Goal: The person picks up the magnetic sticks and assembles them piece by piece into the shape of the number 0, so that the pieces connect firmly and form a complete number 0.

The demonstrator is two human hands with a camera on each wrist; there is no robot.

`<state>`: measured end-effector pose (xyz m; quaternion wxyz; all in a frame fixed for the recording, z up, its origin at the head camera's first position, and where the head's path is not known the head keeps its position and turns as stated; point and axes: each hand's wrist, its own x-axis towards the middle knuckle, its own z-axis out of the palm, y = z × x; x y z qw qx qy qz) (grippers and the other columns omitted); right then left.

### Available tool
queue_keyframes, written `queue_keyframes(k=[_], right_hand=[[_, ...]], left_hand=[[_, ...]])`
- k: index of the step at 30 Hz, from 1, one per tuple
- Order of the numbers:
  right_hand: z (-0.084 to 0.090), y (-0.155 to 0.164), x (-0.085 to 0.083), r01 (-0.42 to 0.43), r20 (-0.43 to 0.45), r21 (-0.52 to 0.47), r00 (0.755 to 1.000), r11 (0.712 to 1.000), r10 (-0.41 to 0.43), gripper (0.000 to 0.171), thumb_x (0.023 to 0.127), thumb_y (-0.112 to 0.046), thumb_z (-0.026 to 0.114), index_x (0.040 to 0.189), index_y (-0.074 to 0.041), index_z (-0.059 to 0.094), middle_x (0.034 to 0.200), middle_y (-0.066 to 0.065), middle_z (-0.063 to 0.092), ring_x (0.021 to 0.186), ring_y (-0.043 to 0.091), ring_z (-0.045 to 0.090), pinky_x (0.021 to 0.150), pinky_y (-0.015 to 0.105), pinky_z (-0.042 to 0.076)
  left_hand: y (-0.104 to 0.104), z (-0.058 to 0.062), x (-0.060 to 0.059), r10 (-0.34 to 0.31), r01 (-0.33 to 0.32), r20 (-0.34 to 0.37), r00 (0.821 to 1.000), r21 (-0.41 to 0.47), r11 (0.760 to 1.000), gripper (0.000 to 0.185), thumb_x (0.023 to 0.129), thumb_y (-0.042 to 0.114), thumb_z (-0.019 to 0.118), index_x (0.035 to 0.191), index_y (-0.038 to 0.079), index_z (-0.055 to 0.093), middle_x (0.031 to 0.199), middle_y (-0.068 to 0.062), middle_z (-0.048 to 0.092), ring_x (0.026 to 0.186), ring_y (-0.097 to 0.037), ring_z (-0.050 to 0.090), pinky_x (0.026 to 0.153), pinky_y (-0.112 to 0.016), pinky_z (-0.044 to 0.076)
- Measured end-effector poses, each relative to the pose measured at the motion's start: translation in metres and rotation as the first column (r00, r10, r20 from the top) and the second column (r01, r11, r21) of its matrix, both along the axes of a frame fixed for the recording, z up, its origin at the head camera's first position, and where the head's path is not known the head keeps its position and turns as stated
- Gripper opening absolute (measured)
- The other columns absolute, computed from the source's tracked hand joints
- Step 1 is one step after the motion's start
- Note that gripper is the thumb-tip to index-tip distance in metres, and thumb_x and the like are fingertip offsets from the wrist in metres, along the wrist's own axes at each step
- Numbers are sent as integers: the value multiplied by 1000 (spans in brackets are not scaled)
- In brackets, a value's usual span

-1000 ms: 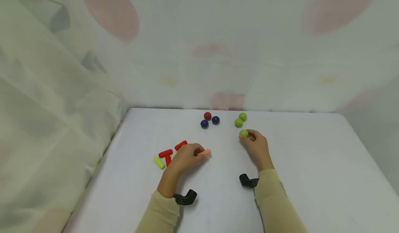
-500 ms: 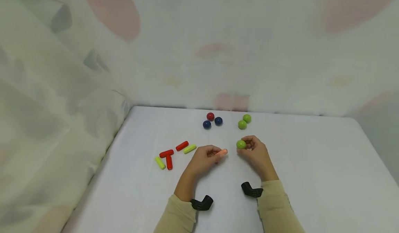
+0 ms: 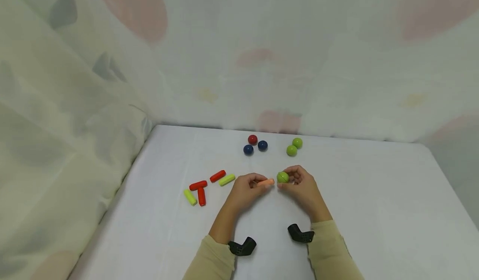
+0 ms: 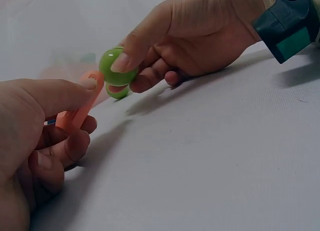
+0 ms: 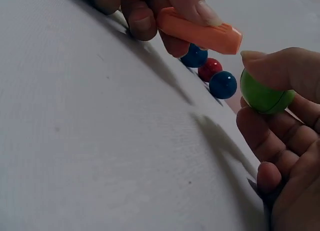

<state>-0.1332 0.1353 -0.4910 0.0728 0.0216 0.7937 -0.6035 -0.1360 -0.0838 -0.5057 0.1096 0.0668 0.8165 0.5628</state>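
Observation:
My left hand (image 3: pixel 250 187) pinches a short orange stick (image 3: pixel 266 183) (image 4: pixel 79 107) (image 5: pixel 200 33), with one end pointing right. My right hand (image 3: pixel 297 184) holds a green ball (image 3: pixel 282 177) (image 4: pixel 116 67) (image 5: pixel 264 93) between thumb and fingers. The stick's end and the ball are almost touching, a little above the white table (image 3: pixel 374 213). Both hands meet at the table's middle.
Two red sticks (image 3: pixel 202 188) and two yellow-green sticks (image 3: pixel 227 179) lie to the left, with a third red stick (image 3: pixel 217 175) among them. A red ball (image 3: pixel 252 139) and two blue balls (image 3: pixel 255 147) sit at the back, beside two green balls (image 3: pixel 294 147). Draped cloth walls the left and back.
Both hands have moved toward each other. The right hand carried the green ball left and nearer, the left hand brought the orange stick right, until the two nearly meet.

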Motion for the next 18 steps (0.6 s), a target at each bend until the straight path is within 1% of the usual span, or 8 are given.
queue_keyframes(k=[3,6,9,13,18], right_hand=[[-1,0,1,-26,-8,27,1000,999,27,54,75,-24,85,125,-21,63,105,3,67,94,20,58,76,27,48],[-1,-1,2,-51,-12,46,999,998,51,54,76,-25,84,127,-24,65,103,3,68,88,21,56,72,29,46],[-1,-2,1,-68,-21,37,997,997,69,49,77,-25,84,124,-23,67,100,4,69,82,22,54,69,29,45],[-2,-2,0,-106,-58,27,993,994,107,49,79,-25,83,124,-18,67,98,5,67,79,19,52,67,27,45],[-2,2,0,-146,-93,44,984,988,150,44,82,-19,80,124,-17,66,99,4,68,77,18,53,65,25,45]], left_hand=[[2,-1,0,-7,7,-6,1000,-13,1000,27,84,45,76,104,28,73,86,7,66,72,-14,56,62,-28,48],[3,-2,-1,-11,11,-15,1000,-12,1000,27,84,45,76,104,27,73,83,5,65,70,-14,56,60,-28,47],[3,-4,-1,-7,6,-19,1000,-11,1000,28,84,46,75,104,26,73,82,4,65,69,-14,56,59,-28,47],[0,-3,-1,3,-3,-18,1000,-16,1000,29,84,48,74,104,28,73,82,5,64,69,-14,55,58,-28,46],[-2,-2,-1,29,-29,5,1000,44,999,27,84,46,75,105,29,73,90,5,67,73,-15,54,59,-26,45]])
